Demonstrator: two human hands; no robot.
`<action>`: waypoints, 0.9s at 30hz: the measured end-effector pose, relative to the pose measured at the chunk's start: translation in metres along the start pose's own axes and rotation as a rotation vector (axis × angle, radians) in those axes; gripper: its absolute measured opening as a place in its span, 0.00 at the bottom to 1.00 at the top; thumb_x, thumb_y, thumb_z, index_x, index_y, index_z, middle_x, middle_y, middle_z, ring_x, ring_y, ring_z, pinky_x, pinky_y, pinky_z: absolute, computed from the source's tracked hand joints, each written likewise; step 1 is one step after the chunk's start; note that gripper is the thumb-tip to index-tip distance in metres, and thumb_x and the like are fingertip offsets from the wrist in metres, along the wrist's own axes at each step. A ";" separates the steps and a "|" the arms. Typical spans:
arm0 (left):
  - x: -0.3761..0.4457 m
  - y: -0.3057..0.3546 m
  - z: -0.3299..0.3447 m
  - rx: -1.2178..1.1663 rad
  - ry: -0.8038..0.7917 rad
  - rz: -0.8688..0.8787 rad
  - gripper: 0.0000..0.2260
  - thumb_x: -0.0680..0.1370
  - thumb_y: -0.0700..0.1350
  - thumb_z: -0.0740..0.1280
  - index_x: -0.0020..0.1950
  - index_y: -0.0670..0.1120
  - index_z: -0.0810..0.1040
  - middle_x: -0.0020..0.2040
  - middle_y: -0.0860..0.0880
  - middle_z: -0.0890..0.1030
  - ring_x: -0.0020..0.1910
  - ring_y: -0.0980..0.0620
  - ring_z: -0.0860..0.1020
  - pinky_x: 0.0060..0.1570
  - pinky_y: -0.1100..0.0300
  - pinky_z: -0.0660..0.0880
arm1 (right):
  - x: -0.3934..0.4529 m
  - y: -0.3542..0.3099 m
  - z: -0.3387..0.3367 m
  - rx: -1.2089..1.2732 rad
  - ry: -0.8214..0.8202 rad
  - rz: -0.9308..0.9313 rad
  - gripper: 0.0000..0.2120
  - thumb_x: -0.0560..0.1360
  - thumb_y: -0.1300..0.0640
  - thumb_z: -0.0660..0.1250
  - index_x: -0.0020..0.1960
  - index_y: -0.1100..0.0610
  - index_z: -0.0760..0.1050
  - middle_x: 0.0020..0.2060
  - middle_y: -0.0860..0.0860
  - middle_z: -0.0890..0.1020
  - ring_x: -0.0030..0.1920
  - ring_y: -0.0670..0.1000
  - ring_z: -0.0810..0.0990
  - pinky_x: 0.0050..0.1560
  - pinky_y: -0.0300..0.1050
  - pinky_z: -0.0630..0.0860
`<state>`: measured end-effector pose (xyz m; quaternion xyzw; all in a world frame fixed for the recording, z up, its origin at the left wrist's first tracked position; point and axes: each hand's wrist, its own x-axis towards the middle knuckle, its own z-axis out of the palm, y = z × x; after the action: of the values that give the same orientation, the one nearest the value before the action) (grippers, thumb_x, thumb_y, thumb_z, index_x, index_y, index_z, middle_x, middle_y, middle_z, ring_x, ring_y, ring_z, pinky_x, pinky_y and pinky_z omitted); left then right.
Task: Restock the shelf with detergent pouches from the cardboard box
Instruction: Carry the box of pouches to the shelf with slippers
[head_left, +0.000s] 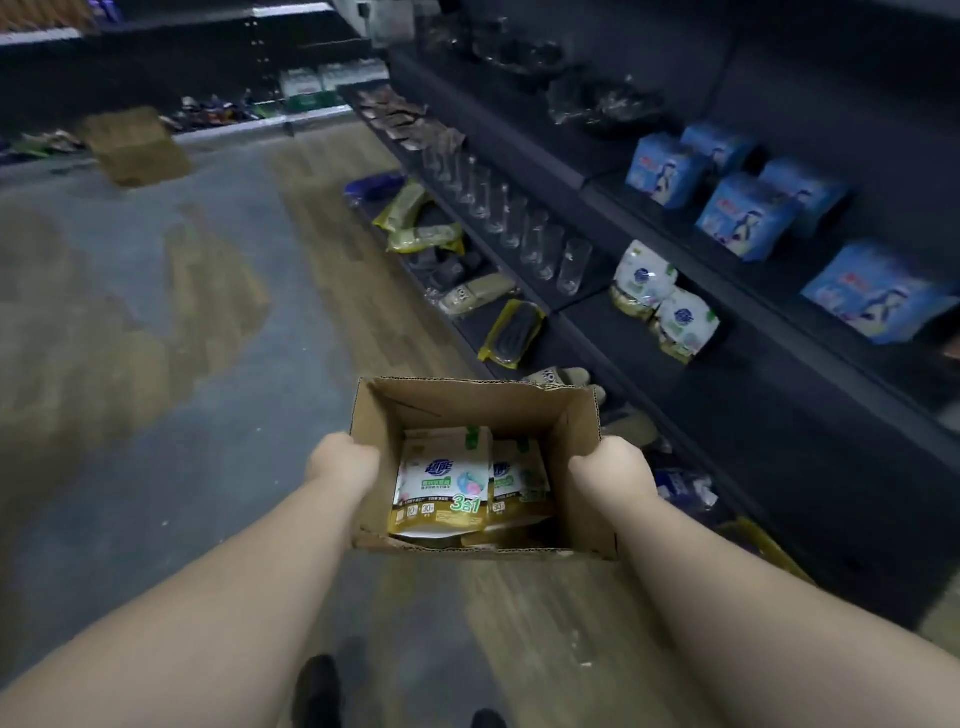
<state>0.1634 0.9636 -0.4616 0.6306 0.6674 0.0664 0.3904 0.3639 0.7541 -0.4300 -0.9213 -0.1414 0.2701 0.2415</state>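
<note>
At nine o'clock lies open floor (156, 322), bare and roomy, with a second carton (136, 146) far off at eleven o'clock; that side gives the widest room to swing or set a load down.

The left hand (340, 465) grips the left wall of the cardboard box (576, 467), fingers curled over the rim, knuckles up. The box hangs in the air at the picture's centre, carried level between both arms, top open. Inside lie the detergent pouches (444, 480), flat and overlapping, labels up, toward the near end. The right hand (610, 467) grips the right wall in the same way.

To carry well, I judge, keep both grips even so the box stays level and the pouches do not slide; set it down close to the shelving before either hand lets go.

At two o'clock the dark shelf (597, 332) runs away in tiers, its front edges close beside the box's right wall. Two matching pouches on the shelf (662, 301) stand at one o'clock with bare board near them, a likely slot. Glasses (524, 223) line the tier's edge further along; keep elbows away from these.
</note>
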 end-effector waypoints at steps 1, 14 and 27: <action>0.010 0.012 0.007 0.016 -0.030 0.026 0.04 0.71 0.40 0.67 0.44 0.41 0.78 0.44 0.39 0.82 0.46 0.38 0.81 0.44 0.54 0.77 | 0.005 0.000 -0.003 0.009 0.026 0.030 0.06 0.72 0.59 0.63 0.36 0.56 0.72 0.38 0.53 0.79 0.40 0.56 0.78 0.34 0.43 0.70; 0.093 0.157 0.064 0.197 -0.473 0.439 0.05 0.73 0.43 0.67 0.47 0.44 0.79 0.47 0.43 0.82 0.48 0.39 0.80 0.51 0.52 0.79 | 0.002 -0.019 0.000 0.145 0.401 0.545 0.05 0.73 0.59 0.62 0.39 0.58 0.73 0.37 0.53 0.79 0.35 0.54 0.75 0.31 0.42 0.68; 0.088 0.179 0.109 0.457 -0.668 0.632 0.08 0.76 0.44 0.66 0.53 0.45 0.79 0.51 0.42 0.82 0.50 0.39 0.79 0.50 0.53 0.76 | -0.020 0.005 0.034 0.271 0.479 0.832 0.05 0.72 0.60 0.62 0.40 0.60 0.75 0.40 0.56 0.80 0.40 0.61 0.78 0.35 0.43 0.70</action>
<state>0.3795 1.0329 -0.4712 0.8576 0.2806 -0.1714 0.3955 0.3288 0.7544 -0.4490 -0.8962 0.3338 0.1404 0.2565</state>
